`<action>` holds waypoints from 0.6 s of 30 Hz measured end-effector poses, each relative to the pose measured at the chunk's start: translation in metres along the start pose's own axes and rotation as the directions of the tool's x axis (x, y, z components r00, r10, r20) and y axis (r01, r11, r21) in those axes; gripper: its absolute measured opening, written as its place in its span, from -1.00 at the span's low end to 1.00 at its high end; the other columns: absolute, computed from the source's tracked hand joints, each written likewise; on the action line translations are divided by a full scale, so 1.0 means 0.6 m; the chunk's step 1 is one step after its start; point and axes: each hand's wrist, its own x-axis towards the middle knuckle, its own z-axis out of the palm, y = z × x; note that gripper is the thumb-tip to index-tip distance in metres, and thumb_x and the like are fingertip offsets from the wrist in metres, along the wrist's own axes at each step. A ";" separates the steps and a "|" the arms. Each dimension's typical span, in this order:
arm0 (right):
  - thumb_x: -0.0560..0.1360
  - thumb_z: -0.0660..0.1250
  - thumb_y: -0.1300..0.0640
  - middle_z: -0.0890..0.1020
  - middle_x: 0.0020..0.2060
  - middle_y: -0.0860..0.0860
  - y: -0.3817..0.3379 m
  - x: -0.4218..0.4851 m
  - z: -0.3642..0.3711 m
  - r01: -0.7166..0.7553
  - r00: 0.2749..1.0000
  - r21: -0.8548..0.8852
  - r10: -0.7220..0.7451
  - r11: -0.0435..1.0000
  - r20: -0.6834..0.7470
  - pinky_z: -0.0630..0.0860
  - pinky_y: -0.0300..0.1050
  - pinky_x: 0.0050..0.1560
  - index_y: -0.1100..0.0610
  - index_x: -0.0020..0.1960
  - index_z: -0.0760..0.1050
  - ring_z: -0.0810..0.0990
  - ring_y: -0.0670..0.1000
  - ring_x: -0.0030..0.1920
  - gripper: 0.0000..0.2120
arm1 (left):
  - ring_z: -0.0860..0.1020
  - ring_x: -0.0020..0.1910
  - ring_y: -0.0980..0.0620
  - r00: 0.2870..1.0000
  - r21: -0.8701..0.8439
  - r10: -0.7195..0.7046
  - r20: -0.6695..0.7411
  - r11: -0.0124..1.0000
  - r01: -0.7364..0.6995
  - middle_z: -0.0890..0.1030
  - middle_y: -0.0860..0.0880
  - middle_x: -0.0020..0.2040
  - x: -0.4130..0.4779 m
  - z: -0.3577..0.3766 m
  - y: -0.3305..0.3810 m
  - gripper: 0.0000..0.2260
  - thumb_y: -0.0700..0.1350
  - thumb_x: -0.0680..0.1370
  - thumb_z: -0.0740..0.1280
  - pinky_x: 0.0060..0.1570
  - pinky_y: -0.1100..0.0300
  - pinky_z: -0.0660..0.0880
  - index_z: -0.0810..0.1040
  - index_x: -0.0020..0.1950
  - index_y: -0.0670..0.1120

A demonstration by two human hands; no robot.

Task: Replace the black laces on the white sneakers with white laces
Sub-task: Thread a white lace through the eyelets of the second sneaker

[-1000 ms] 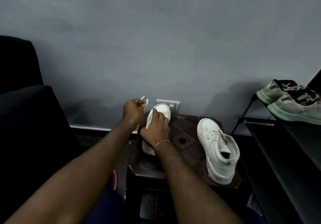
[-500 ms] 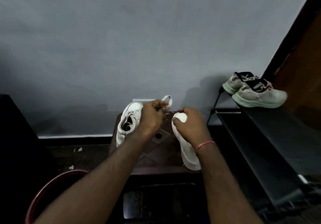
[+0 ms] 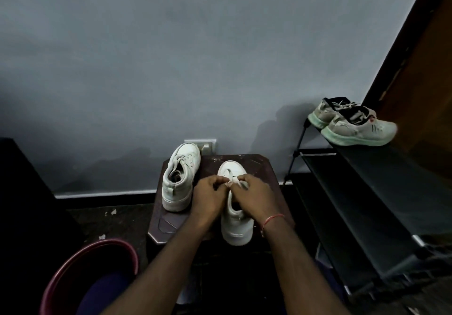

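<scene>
Two white sneakers stand on a small dark stool (image 3: 264,168). The left sneaker (image 3: 179,176) has white laces threaded in it. The right sneaker (image 3: 236,221) points away from me, toe at the far end. Over its eyelets my left hand (image 3: 209,198) and my right hand (image 3: 254,199) both pinch a white lace (image 3: 232,180), with a loop of it lying on the toe. The hands hide the sneaker's tongue and most eyelets. No black lace is visible.
A black shoe rack (image 3: 367,204) stands at the right with a pair of grey-green running shoes (image 3: 354,126) on top. A maroon bucket rim (image 3: 80,258) sits at the lower left. A wall socket (image 3: 205,143) is behind the stool. A dark chair fills the left edge.
The view swung left to centre on the stool. Both hands came together over the right sneaker's eyelets, the left hand bringing the white lace down from above the stool.
</scene>
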 end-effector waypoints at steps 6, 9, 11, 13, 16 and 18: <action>0.52 0.37 -0.04 0.68 0.05 0.04 -0.020 0.004 0.010 0.039 0.999 0.175 -0.038 0.984 -0.005 0.42 -0.24 0.05 0.12 0.16 0.61 0.61 -0.01 0.09 -0.70 | 0.61 -0.20 0.08 1.000 -0.157 0.003 0.017 0.988 0.000 0.68 -0.07 -0.16 -0.014 -0.039 0.016 -0.89 -0.30 0.50 0.40 -0.17 0.27 0.51 0.63 -0.09 -0.09; 0.54 0.36 -0.01 0.65 -0.31 -0.06 -0.030 0.010 -0.012 0.129 0.991 0.436 -0.108 0.891 -0.072 0.48 -0.21 -0.20 0.17 -0.07 0.66 0.55 -0.18 -0.32 -0.75 | 0.65 -0.10 -0.02 0.992 -0.444 0.010 0.127 0.895 0.048 0.69 -0.16 -0.07 -0.013 -0.051 0.060 -0.87 -0.31 0.55 0.33 -0.09 0.14 0.59 0.63 -0.01 -0.13; 0.54 0.37 0.06 0.59 -0.39 -0.04 -0.035 0.013 -0.019 0.137 0.989 0.552 -0.141 0.823 -0.035 0.42 -0.23 -0.29 0.25 -0.15 0.63 0.47 -0.17 -0.38 -0.75 | 0.65 -0.06 -0.01 0.979 -0.541 0.028 0.200 0.837 0.086 0.68 -0.20 -0.02 -0.015 -0.054 0.084 -0.86 -0.31 0.59 0.27 -0.01 0.15 0.59 0.61 0.06 -0.21; 0.53 0.38 0.19 0.63 -0.38 0.02 -0.035 0.018 -0.020 0.136 0.990 0.624 -0.133 0.769 -0.052 0.49 -0.17 -0.23 0.23 -0.20 0.63 0.54 -0.11 -0.34 -0.83 | 0.65 -0.07 -0.03 0.980 -0.578 0.007 0.201 0.809 0.112 0.67 -0.24 -0.01 -0.014 -0.052 0.097 -0.86 -0.31 0.60 0.25 -0.05 0.17 0.60 0.59 0.07 -0.25; 0.54 0.36 0.24 0.67 -0.36 0.05 -0.034 0.026 -0.024 0.071 0.997 0.708 -0.064 0.703 -0.036 0.55 -0.14 -0.22 0.18 -0.22 0.61 0.60 -0.05 -0.34 -0.83 | 0.65 -0.16 -0.02 0.992 -0.538 -0.047 0.117 0.837 0.103 0.68 -0.21 -0.08 -0.012 -0.053 0.103 -0.87 -0.33 0.57 0.28 -0.20 0.23 0.59 0.60 0.04 -0.24; 0.55 0.35 0.25 0.65 -0.39 0.06 -0.036 0.026 -0.033 0.047 0.998 0.737 -0.059 0.674 -0.010 0.54 -0.19 -0.29 0.20 -0.23 0.58 0.59 -0.04 -0.39 -0.82 | 0.65 -0.19 -0.01 0.996 -0.492 -0.071 0.051 0.866 0.087 0.69 -0.20 -0.09 -0.006 -0.058 0.103 -0.84 -0.37 0.53 0.30 -0.24 0.22 0.58 0.58 0.07 -0.22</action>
